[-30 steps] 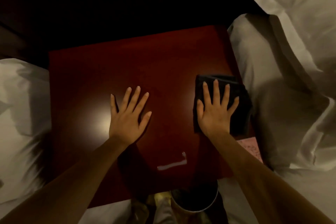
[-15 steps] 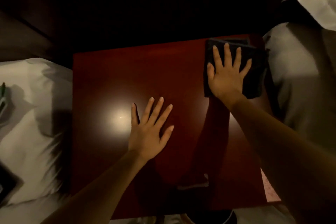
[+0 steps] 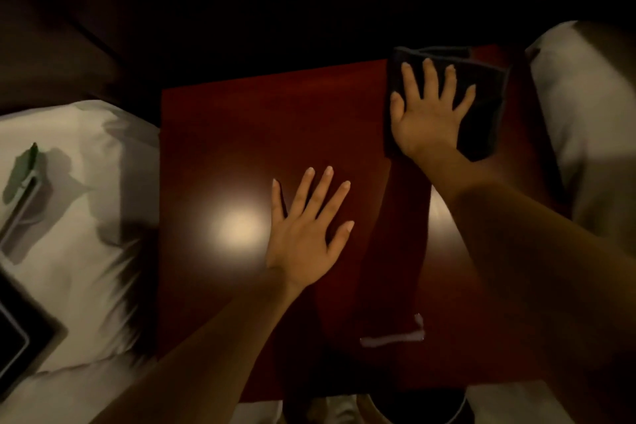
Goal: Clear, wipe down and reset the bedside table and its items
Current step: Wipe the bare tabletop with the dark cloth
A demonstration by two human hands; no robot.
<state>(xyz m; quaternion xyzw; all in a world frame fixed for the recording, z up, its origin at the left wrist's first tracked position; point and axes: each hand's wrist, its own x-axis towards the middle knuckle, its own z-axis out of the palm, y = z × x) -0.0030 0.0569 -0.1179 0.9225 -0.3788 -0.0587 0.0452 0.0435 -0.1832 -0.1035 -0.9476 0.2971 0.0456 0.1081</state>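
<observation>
Since 1 s ago, cloth [image 3: 481, 107] has been pushed from table's 3 o'clock edge up to the 1 o'clock corner. Right hand [image 3: 426, 120] is pressed flat on it, fingers spread, nothing gripped. Left hand [image 3: 306, 234] is laid flat on bare table [image 3: 241, 134] near centre, fingers apart, empty. Lamp glare is seen at 9 o'clock of left hand. Bedding [image 3: 75, 217] is seen at 9 o'clock of table.

No readable text, labels or signs
</observation>
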